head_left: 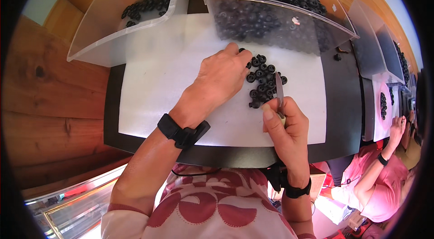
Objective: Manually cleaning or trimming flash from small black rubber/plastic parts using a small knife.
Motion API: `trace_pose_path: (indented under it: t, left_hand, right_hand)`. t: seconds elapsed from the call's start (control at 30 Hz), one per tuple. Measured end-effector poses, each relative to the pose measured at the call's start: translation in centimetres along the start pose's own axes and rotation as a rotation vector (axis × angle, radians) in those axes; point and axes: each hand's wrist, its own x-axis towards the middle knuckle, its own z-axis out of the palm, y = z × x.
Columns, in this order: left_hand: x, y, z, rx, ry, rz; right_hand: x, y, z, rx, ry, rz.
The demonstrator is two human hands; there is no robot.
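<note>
A loose cluster of small black round parts (pixel 260 74), ring-like with a hole in the middle and rubbery in look, lies on the white sheet (pixel 153 103). At the cluster's far left edge is my left hand (pixel 224 69), its fingers curled down and closed around one of the black parts (pixel 242 50); the fingertips are partly hidden. My right hand (pixel 289 126) grips a small knife (pixel 280 92) by its pale green handle. The blade points away from me, over the right side of the cluster.
A clear bin (pixel 280 2) heaped with black parts stands behind the sheet. At the far left, another clear bin (pixel 104 42) holds a few. More bins (pixel 368 40) stand to the right, where a co-worker's hand (pixel 397 128) is raised. A dark tabletop (pixel 343 103) surrounds the sheet.
</note>
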Motion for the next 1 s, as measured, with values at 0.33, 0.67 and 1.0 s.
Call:
trace_pose_path:
  t: [0.33, 0.67, 1.0]
  left_hand:
    - [-5.0, -0.1, -4.2, -1.092, -0.236, -0.338]
    - [-8.1, -1.2, -2.5, -1.667, -0.341, -0.366]
    - [-8.7, -1.8, -1.1, -1.763, -0.325, -0.362]
  right_hand:
    - [0.4, 0.7, 0.6, 0.034, -0.023, -0.034]
    - [2.5, -0.4, 3.9, 0.077, -0.116, -0.140]
    - [2.4, 0.3, 4.5, 0.044, -0.152, -0.131]
